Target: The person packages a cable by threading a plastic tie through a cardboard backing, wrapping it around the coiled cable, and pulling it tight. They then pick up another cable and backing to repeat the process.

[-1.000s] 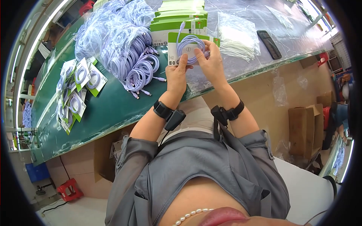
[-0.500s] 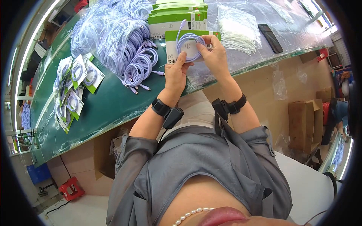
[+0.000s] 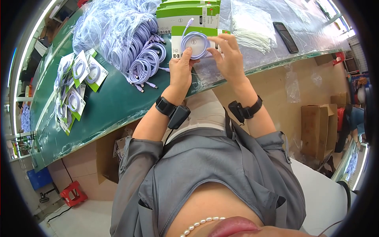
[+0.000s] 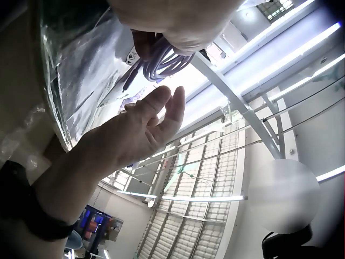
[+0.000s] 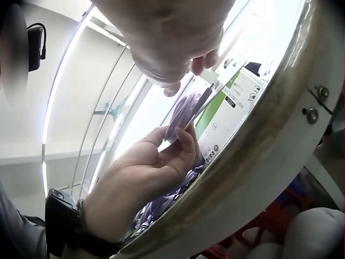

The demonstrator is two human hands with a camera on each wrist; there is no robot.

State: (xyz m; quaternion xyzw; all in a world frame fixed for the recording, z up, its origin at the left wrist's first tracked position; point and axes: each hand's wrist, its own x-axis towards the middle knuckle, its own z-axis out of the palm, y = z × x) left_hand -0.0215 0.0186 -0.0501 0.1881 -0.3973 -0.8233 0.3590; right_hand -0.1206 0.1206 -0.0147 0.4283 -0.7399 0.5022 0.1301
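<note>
Your left hand (image 3: 180, 70) pinched coil (image 3: 183, 42) and card (image 3: 176, 44).
Your right hand (image 3: 230, 59) stood fingers apart; left-thumb slack could have freed the coil.

“USB-C cable,” partly blurred, marks a stacked card (image 5: 225, 118) at two o'clock, right wrist view; the held card (image 3: 194, 42) is illegible.

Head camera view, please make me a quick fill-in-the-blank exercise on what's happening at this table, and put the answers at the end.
1. The left hand holds a card bearing a coiled ____.
2. The black phone lies to the ____ of the thin white strips.
3. The pile of carded cables lies on a part of the table that is coloured ____.

Missing words: cable; right; green.
</note>
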